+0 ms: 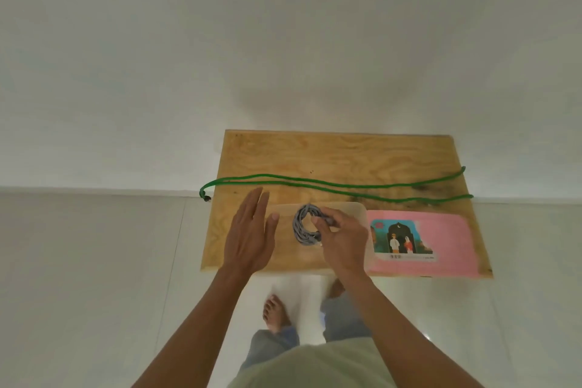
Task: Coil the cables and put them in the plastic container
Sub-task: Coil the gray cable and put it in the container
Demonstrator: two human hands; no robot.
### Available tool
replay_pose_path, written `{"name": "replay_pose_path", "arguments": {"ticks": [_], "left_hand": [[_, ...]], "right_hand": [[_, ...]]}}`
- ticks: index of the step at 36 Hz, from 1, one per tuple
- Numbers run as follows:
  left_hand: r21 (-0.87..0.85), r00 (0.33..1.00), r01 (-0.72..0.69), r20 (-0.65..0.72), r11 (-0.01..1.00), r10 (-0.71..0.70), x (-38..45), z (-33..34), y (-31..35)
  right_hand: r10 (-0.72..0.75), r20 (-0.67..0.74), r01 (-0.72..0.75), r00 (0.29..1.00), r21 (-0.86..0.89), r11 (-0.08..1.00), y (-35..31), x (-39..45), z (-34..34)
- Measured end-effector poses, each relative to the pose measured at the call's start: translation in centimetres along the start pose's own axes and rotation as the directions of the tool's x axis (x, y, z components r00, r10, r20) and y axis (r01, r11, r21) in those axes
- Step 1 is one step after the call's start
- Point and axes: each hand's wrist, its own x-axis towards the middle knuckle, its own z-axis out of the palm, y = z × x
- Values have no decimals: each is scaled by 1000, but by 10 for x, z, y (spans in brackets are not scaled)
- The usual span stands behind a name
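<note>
Plywood board [330,161] sits mid-frame on a white tile floor. Your right hand [343,242] pinches the coiled grey cable [304,225] over the clear plastic container [356,209] at frame centre. Your left hand [248,236] hovers flat, fingers spread, just left of it. Green cable [330,187] lies uncoiled across the board above; pink lid [447,246] to the right.

plywood board [330,161] on white tiled floor [78,261], wall [220,41] behind

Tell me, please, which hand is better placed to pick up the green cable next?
Left: the left hand is open and free near the green cable; the right hand holds the grey coil.
</note>
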Motion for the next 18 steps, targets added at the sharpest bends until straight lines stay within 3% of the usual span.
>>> {"name": "replay_pose_path", "arguments": {"ticks": [9,18], "left_hand": [[47,985,9,172,999,-17,-16,35,-30],[13,992,-61,114,998,59,-2,42,-40]], "right_hand": [[19,48,-13,999,-123,992,28,-3,47],[85,93,-75,992,-108,991,40,11,88]]}}
